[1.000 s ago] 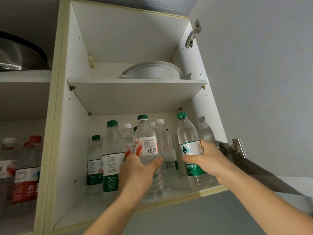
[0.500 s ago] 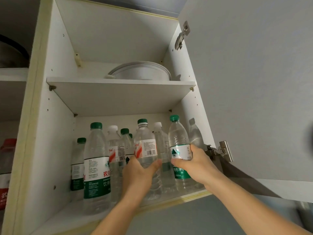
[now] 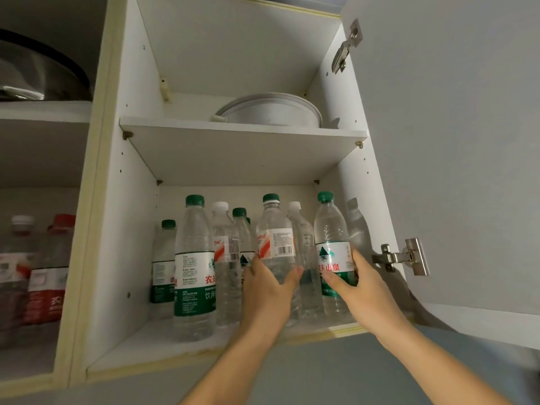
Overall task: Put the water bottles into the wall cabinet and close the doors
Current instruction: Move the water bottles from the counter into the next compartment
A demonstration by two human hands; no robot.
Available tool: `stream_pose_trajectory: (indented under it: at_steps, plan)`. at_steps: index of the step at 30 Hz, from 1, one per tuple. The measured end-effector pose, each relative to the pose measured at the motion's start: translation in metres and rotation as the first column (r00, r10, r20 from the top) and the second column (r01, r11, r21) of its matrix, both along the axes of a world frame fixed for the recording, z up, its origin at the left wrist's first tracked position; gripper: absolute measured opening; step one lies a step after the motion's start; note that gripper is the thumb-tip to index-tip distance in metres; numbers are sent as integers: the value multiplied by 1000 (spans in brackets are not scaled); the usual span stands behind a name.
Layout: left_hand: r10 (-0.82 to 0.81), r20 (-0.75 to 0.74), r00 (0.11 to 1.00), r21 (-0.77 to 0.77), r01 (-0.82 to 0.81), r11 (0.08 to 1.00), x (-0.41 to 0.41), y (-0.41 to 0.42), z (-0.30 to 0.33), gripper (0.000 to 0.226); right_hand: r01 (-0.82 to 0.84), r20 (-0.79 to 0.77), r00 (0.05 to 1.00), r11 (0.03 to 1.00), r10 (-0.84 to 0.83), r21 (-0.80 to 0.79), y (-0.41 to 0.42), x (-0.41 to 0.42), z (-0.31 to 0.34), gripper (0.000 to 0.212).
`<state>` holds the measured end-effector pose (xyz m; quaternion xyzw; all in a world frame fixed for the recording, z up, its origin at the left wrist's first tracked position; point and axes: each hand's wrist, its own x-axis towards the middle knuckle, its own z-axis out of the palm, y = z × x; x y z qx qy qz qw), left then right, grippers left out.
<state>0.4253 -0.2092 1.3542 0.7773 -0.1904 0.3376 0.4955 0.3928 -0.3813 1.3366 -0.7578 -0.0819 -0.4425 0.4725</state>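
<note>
Head view: you're looking up into the open wall cabinet [image 3: 137,229], and both your hands are on bottles at the front of its lower shelf [image 3: 163,346]. Your left hand [image 3: 267,290] wraps the red-and-white labelled bottle [image 3: 276,244], thumb on its right side, fingers curled round the left just below the label. Your right hand [image 3: 361,283] grips the green-labelled bottle [image 3: 331,252] beside it, thumb across the front of the label, fingers behind. Both bottles stand upright near the shelf's front right, just apart from each other; I can't tell whether their bases are resting on the shelf.

Left of your hands, a tall green-capped bottle [image 3: 194,273] stands closest to the front edge. Behind it there's a cluster: a smaller green-capped one [image 3: 163,267] by the left wall, a white-capped bottle [image 3: 223,258], another green cap [image 3: 239,213] further back, and a white-capped one [image 3: 295,209] between your two bottles.

On the upper shelf [image 3: 242,150] sits a white round pot [image 3: 268,112]. The right door [image 3: 453,141] is swung wide open, its hinges [image 3: 400,257] showing. In the next compartment to the left, red-labelled bottles [image 3: 49,276] stand below, dim and blurred, and a metal pan [image 3: 38,74] sits above.
</note>
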Motion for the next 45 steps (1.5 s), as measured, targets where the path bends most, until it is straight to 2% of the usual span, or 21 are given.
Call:
stream_pose_trajectory:
  at_steps: [3, 6, 8, 10, 12, 15, 17, 20, 22, 25, 27, 32, 38, 41, 42, 43, 45]
  plan:
    - [16, 10, 1000, 68, -16, 998, -3, 7, -3, 90, 153, 16, 988, 988, -153, -24, 11, -8, -2, 82]
    - [57, 197, 979, 133, -84, 988, -18, 29, 0, 75, 289, 198, 944, 951, -264, -111, 36, -17, -3, 94]
    - [66, 373, 925, 149, -130, 980, -31, 51, 11, 65, 243, 301, 938, 947, -174, -208, 54, -20, 1, 87]
    - [109, 521, 847, 131, -205, 970, -40, 74, 26, 59, 176, 329, 942, 937, -72, -301, 70, -16, 7, 80]
    - [209, 591, 779, 111, -335, 936, -39, 96, 40, 58, 171, 330, 943, 916, -45, -363, 83, -6, 6, 83]
    - [370, 471, 801, 147, -484, 863, -27, 118, 41, 78, 242, 280, 949, 899, -141, -365, 96, 11, -5, 93]
    - [395, 381, 836, 167, -483, 859, -17, 126, 35, 94, 306, 296, 933, 884, -205, -352, 98, 20, -13, 97]
    - [238, 230, 944, 115, -269, 956, -8, 132, 34, 100, 316, 327, 922, 888, -205, -335, 94, 25, -14, 98]
    - [156, 181, 971, 102, -176, 979, -4, 136, 39, 102, 312, 347, 918, 889, -191, -335, 93, 26, -14, 98]
    - [136, 146, 980, 144, -157, 977, 0, 146, 46, 100, 318, 363, 912, 886, -190, -336, 93, 27, -15, 97]
    - [176, 127, 976, 156, -194, 968, 7, 155, 47, 90, 329, 373, 907, 884, -198, -331, 93, 27, -15, 94]
    - [297, 85, 951, 155, -307, 939, 19, 170, 45, 87, 344, 373, 903, 877, -211, -336, 94, 27, -15, 91]
    - [392, 54, 918, 203, -395, 896, 27, 167, 43, 98, 345, 368, 905, 874, -214, -342, 94, 26, -15, 90]
    - [460, 101, 882, 372, -462, 805, 20, 166, 47, 118, 342, 362, 908, 873, -211, -348, 94, 25, -14, 90]
    - [485, 175, 857, 458, -507, 730, 16, 167, 49, 127, 340, 360, 909, 873, -210, -350, 94, 25, -14, 90]
    - [513, 282, 810, 548, -575, 607, 13, 169, 52, 134, 340, 361, 909, 873, -210, -349, 94, 25, -14, 90]
    - [522, 492, 697, 678, -683, 273, 11, 174, 57, 141, 338, 360, 909, 876, -209, -344, 94, 25, -14, 90]
